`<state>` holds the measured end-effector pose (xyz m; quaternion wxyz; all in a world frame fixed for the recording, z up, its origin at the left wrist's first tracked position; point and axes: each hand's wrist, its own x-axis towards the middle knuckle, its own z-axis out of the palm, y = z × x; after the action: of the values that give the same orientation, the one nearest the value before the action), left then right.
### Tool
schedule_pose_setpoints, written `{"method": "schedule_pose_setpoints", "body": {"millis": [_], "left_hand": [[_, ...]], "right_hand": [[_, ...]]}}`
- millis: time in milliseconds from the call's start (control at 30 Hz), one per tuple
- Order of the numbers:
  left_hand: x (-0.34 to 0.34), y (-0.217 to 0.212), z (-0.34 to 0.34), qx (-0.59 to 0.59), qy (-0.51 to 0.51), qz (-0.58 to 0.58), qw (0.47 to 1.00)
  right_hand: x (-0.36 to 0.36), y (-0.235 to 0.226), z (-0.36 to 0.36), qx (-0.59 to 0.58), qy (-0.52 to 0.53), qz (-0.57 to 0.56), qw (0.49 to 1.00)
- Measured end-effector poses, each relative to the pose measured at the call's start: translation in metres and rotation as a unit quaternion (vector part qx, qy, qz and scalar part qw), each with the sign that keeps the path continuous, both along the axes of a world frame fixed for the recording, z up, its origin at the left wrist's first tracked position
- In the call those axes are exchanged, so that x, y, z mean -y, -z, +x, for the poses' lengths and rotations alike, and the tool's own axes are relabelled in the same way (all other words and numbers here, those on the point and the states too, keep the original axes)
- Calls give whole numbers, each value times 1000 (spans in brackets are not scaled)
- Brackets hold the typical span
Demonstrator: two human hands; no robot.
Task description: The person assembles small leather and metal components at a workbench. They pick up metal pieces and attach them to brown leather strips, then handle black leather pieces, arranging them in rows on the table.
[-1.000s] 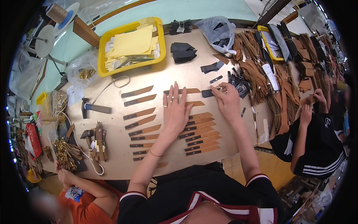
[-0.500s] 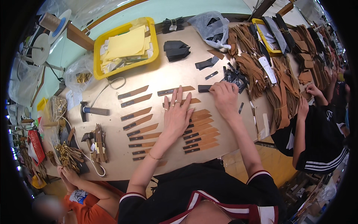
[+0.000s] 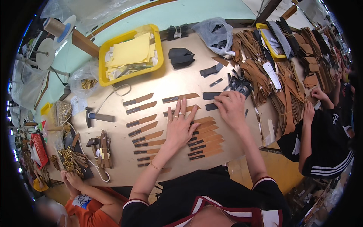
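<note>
L hand (image 3: 180,124) is palm down on the table (image 3: 113,142), fingers loosely spread, w/ rings on; it grips nothing that shows. Its fingertips lie over a brown strip (image 3: 192,108) w/ a dark end, & the longest finger reaches the lower edge of the strip above (image 3: 189,96).

R hand (image 3: 231,108) is half curled, thumb & fingertips drawn in close at the R end of a black piece (image 3: 211,107). Can't tell if it's pinched or just touched. A 2nd black piece (image 3: 211,95) lies flat just above, approx. parallel, R of the upper strip.

More strips, same type, lie L of L hand in a rough column (image 3: 141,120), dark ends to the L. Another lot (image 3: 207,143) is fanned & overlapping btwn the forearms, also dark ends L.

Beyond R hand: a messy black pile (image 3: 239,84), then brown bundles (image 3: 252,75) farther R. Far side of table: yellow tray (image 3: 160,56) w/ paper in it, folded black stack (image 3: 180,58), clear bag (image 3: 217,36) w/ dark bits inside. Hammer (image 3: 101,117) is on its side, L of the column.

Co-workers both sides: orange shirt (image 3: 94,210) at lower L, black sleeve (image 3: 324,151) at R.
</note>
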<state>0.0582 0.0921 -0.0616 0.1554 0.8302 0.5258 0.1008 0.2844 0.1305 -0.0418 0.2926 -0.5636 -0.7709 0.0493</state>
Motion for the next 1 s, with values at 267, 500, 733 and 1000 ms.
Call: {"method": "schedule_pose_setpoints", "body": {"millis": [267,500,733,1000], "left_hand": [[-14,-21,-6,67,-58,9,996],[-8,-37,-28,95,-130,35,986],[7,-38,-34,119,-137,4,983],[19,-44,-36,137,-150,-3,979]], "right_hand": [[-111,-10,-49,-90,-56,20,994],[-159,-17,-64,-7,-74,-55,996],[-202,-19,-52,-79,-32,-120,989],[-201,-28,-48,-51,-105,-166,979]]}}
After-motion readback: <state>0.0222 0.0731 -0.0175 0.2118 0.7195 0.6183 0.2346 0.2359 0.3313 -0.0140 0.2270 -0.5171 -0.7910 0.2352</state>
